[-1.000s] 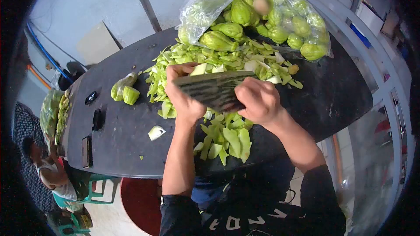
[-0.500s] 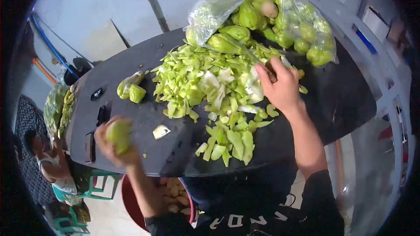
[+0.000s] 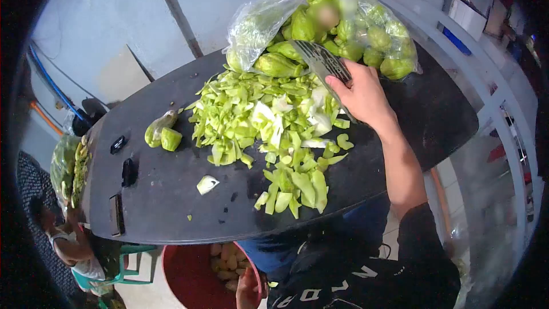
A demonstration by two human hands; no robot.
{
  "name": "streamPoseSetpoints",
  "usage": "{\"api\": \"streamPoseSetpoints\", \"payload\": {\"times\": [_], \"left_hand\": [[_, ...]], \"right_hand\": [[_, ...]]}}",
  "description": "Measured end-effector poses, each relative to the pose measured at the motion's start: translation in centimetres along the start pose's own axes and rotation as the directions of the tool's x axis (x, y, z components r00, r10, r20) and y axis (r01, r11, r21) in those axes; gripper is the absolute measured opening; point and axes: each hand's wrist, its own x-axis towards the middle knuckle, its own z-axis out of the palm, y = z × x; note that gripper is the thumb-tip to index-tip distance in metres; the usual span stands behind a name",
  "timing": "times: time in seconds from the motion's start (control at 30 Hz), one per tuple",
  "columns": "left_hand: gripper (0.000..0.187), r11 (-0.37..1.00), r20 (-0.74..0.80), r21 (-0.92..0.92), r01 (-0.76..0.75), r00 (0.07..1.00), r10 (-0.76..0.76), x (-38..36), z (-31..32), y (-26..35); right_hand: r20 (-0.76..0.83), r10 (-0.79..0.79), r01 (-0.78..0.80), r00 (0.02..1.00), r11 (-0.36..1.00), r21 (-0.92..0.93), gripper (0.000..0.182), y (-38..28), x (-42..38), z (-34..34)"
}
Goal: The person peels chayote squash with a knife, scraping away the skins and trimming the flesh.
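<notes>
aslant, knife [image 3: 321,64], long axis up-left; right hand [image 3: 361,90] pinching it; left hand [image 3: 247,289], fingers unclear

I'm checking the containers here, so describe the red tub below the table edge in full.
The red tub looks like plastic, with a round, wide mouth and a smooth inner wall. It appears upright on the pale floor, its far part hidden under the dark table and its near part cut off by the picture's edge. Pale, rounded pieces lie inside, towards the right. The left hand is at the right side of the rim; whether it grips anything is unclear.
</notes>
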Motion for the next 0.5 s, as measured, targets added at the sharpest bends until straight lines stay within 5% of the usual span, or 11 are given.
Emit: {"api": "streamPoseSetpoints", "payload": {"times": [0.1, 0.17, 0.2, 0.23, 0.3, 0.37, 0.4, 0.43, 0.47, 0.5], "left_hand": [[0.035, 0.922, 0.268, 0.354, 0.157, 0.927, -0.261, -4.1, 0.5, 0.2], [0.036, 0.85, 0.487, 0.525, -0.045, 0.834, -0.257, -8.7, 0.6, 5.7], [0.036, 0.835, 0.62, 0.488, -0.254, 0.774, -0.127, -11.7, 1.1, 10.3], [0.038, 0.753, 0.742, 0.384, -0.535, 0.664, 0.093, -16.1, 2.8, 16.2], [0.046, 0.805, 0.819, -0.086, -0.586, 0.419, 0.392, -18.6, 5.1, 20.8], [0.041, 0.635, 0.782, -0.213, -0.743, 0.26, 0.567, -24.6, 11.6, 26.1], [0.037, 0.532, 0.812, -0.225, -0.816, 0.145, 0.566, -26.3, 15.5, 29.1], [0.026, 0.479, 0.855, -0.137, -0.867, 0.14, 0.499, -26.6, 19.5, 31.0], [0.021, 0.327, 0.866, -0.131, -0.936, 0.053, 0.498, -27.2, 24.3, 32.6], [0.024, 0.029, 0.873, -0.12, -0.992, -0.091, 0.479, -27.3, 28.9, 34.1]], "right_hand": [[0.076, 0.093, -0.097, 0.993, 0.994, 0.056, 0.026, -0.3, 1.0, -1.3], [-0.034, 0.02, -0.012, 0.999, 0.97, 0.242, 0.025, 1.9, 1.4, -0.9], [0.056, 0.133, -0.142, 0.989, 0.968, 0.208, 0.029, 0.5, 1.5, -2.5], [0.064, 0.096, -0.108, 0.993, 0.972, 0.21, 0.038, 0.8, 1.8, -2.9], [0.108, 0.017, -0.053, 0.994, 0.94, 0.337, 0.046, 2.9, 2.7, -2.9], [0.12, -0.052, -0.001, 0.991, 0.915, 0.403, 0.046, 3.5, 3.3, -2.1], [0.073, -0.032, -0.011, 0.997, 0.857, 0.515, 0.04, 3.7, 3.5, -1.2], [0.022, -0.005, -0.01, 1.0, 0.785, 0.619, 0.034, 4.0, 3.7, -0.6], [0.019, 0.039, -0.042, 0.999, 0.79, 0.611, 0.024, 4.3, 3.7, -0.4], [0.0, 0.083, -0.066, 0.997, 0.799, 0.597, 0.022, 5.4, 3.6, 0.0]]}}
